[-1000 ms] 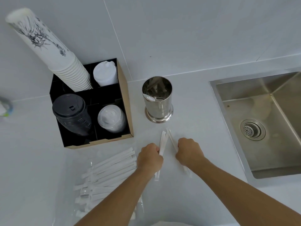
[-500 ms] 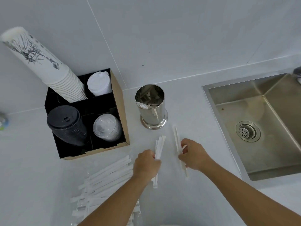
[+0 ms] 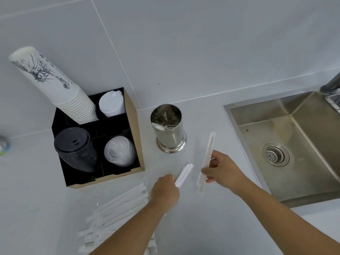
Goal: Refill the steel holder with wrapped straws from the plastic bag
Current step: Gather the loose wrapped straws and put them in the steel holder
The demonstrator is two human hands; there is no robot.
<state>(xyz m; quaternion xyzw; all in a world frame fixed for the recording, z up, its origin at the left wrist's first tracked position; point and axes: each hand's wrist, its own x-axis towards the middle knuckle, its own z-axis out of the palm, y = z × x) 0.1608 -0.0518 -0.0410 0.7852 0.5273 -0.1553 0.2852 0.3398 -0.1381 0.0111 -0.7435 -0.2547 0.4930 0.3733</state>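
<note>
The steel holder point(image 3: 169, 133) stands upright on the white counter, mostly empty inside. My left hand point(image 3: 165, 190) is closed on a small bundle of wrapped straws point(image 3: 184, 174) that point up toward the holder. Just to its right, my right hand point(image 3: 223, 171) pinches a single wrapped straw point(image 3: 207, 153), which is tilted with its top end near the holder's base. A clear plastic bag of wrapped straws point(image 3: 117, 208) lies flat at the lower left, partly hidden by my left forearm.
A black-and-brown organiser box point(image 3: 134, 137) at the left holds a tall stack of paper cups point(image 3: 55, 85) and stacks of lids. A steel sink point(image 3: 287, 144) is sunk into the counter at the right. The tiled wall runs behind.
My hands have drawn apart. The right hand has lifted one straw out and away to the right of the bundle; the left keeps hold of the rest. The camera has tilted up.
</note>
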